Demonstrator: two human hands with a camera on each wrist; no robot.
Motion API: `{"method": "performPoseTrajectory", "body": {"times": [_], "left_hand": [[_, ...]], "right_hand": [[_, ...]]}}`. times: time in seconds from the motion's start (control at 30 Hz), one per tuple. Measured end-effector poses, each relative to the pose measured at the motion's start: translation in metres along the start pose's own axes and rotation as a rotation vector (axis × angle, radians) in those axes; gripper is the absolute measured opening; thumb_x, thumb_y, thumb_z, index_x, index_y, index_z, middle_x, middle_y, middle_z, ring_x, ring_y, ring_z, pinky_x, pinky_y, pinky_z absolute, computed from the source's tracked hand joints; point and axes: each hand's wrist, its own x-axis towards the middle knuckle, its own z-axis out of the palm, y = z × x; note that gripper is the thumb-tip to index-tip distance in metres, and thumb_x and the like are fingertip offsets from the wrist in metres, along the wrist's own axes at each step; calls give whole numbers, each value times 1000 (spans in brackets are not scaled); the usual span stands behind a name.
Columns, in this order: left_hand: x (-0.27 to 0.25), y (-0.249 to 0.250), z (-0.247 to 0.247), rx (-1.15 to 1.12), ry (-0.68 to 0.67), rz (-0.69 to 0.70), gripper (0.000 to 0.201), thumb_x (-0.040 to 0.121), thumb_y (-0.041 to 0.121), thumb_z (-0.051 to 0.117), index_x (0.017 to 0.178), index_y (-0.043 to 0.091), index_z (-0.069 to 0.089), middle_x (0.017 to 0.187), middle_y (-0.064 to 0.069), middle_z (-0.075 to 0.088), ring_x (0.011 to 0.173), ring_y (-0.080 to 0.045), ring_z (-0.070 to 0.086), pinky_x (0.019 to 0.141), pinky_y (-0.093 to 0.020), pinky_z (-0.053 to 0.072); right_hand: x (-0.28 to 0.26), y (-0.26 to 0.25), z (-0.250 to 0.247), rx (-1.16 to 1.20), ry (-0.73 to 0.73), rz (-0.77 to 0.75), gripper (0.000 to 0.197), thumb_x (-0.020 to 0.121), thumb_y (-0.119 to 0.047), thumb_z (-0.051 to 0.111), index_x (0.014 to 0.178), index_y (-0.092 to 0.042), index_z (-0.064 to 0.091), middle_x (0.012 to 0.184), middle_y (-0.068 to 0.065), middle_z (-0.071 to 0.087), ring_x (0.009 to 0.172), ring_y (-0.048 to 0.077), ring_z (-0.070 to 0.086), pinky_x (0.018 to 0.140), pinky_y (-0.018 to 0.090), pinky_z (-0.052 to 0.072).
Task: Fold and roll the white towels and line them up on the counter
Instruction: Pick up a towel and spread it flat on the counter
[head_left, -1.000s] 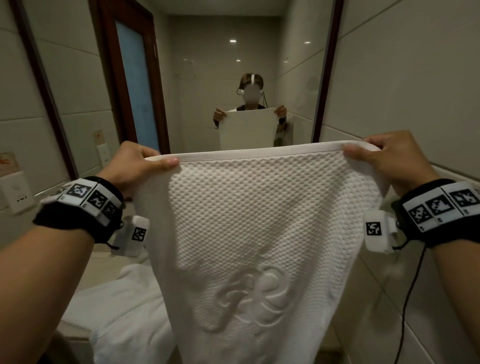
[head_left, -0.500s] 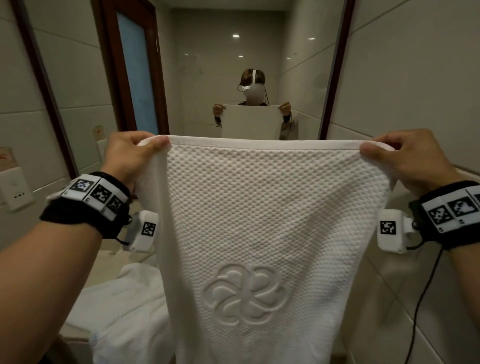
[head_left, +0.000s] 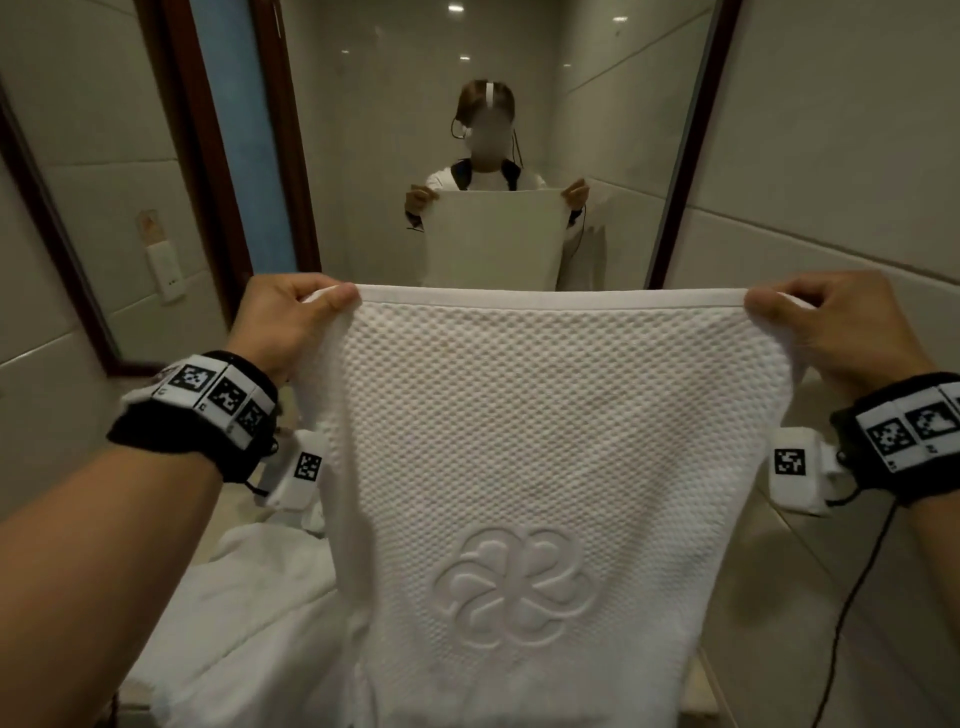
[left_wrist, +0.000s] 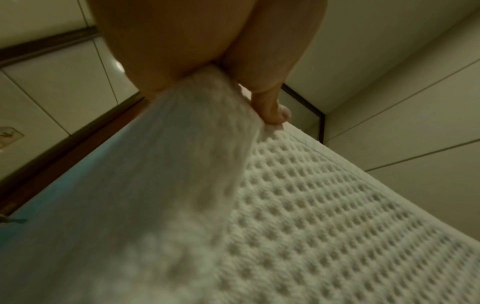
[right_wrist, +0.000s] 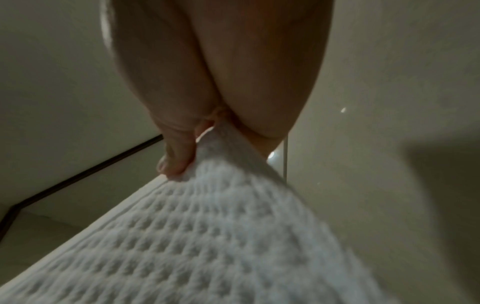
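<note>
A white waffle-weave towel (head_left: 545, 441) with an embossed flower emblem hangs stretched flat in front of me. My left hand (head_left: 291, 322) pinches its top left corner and my right hand (head_left: 821, 322) pinches its top right corner. In the left wrist view the thumb presses the towel (left_wrist: 298, 205) against my left hand (left_wrist: 249, 96). In the right wrist view my right hand (right_wrist: 197, 148) grips the towel (right_wrist: 207, 236) the same way. The towel's lower end runs out of the picture.
More white towels (head_left: 249, 613) lie heaped on the counter at lower left. A mirror (head_left: 467, 130) straight ahead shows a person holding the towel. Tiled walls stand close on both sides; a wall socket (head_left: 163, 270) sits at the left.
Both hands moved apart and pulled the top edge taut, so the towel now hangs flat. The view has tilted down a little.
</note>
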Motion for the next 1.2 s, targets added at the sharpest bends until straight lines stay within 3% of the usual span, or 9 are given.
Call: {"method": "performPoseTrajectory", "body": {"times": [0.17,0.4,0.47,0.7,0.8,0.87,0.93,1.03,1.2], "left_hand": [[36,-45,27,-20,-68,-5,22,95,15,67,74,20,71,54,23,64,52,11,55,55,-9,46],[69,-103,68,-47,-115,-95,28,93,17,69,67,26,73,51,22,63,49,9,53,53,-13,45],[76,-119,81,-69,-112,-149,22,93,19,70,73,25,73,52,22,65,49,9,55,54,-14,46],[109,-186,131,-236,-22,-368,7,89,19,76,86,14,74,76,3,72,63,-4,66,65,-22,55],[121,-231,152,-260,0,-435,6,86,17,79,86,13,74,66,9,74,61,-4,67,67,-24,56],[126,-258,169,-220,-22,-476,9,85,18,79,86,11,73,59,10,70,56,-6,63,62,-22,52],[128,-286,185,-178,-44,-542,12,85,20,80,84,11,72,59,2,65,59,-17,58,53,-20,45],[125,-333,203,-143,-33,-631,12,83,19,82,76,14,74,74,-14,60,63,-24,46,55,-29,35],[126,-395,230,-51,-48,-693,16,88,9,75,77,19,71,57,12,67,55,-10,53,58,-26,45]], "right_hand": [[21,35,29,-52,-7,70,25,97,-18,62,72,-13,67,48,-17,62,39,-1,52,36,13,40],[42,93,74,-53,1,182,21,96,-23,63,88,-6,72,70,0,64,57,2,54,59,22,47],[49,109,90,-27,0,238,19,96,-22,63,85,-9,71,66,-7,66,55,-1,55,57,19,48],[83,178,155,64,-38,407,18,97,-24,61,84,-13,69,58,-6,63,41,-2,52,41,14,42],[99,218,188,66,-65,449,20,94,-34,66,88,-16,72,67,3,58,47,5,50,46,23,43],[102,247,207,42,-92,483,17,96,-31,63,98,-17,72,75,3,59,55,4,51,46,15,45],[100,271,227,-2,-146,513,18,99,-25,59,108,-13,69,88,4,62,72,6,58,46,2,40],[101,311,260,-26,-142,592,23,96,-25,63,106,-6,72,95,10,64,75,17,58,46,9,44],[93,361,310,39,-124,782,17,94,-26,65,95,-10,72,81,3,66,66,12,57,49,15,49]]}}
